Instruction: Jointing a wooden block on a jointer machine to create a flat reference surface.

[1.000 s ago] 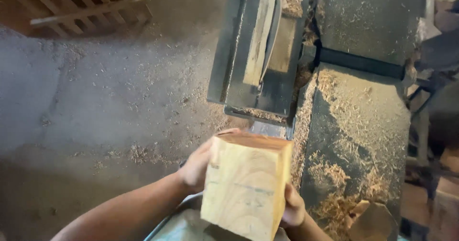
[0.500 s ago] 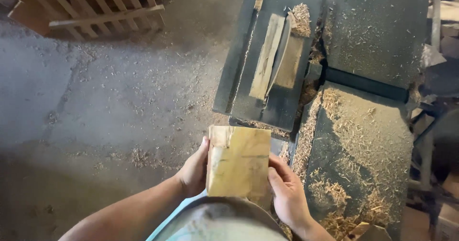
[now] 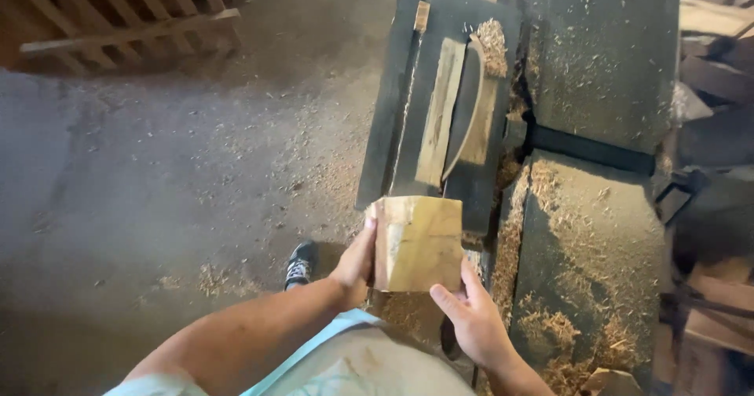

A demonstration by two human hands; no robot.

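Wood block (image 3: 418, 243) gripped between left hand (image 3: 355, 264) and right hand (image 3: 471, 321).

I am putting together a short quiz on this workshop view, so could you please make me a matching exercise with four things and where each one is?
Things:
1. wooden block
2. black shoe
3. wooden pallet
4. sawdust pile

Places:
A. top left corner, on the floor
B. on the far end of the dark saw table, beside the curved guard
C. held between the left hand and the right hand
D. on the concrete floor, just left of the left wrist

Pairs: 1-C, 2-D, 3-A, 4-B
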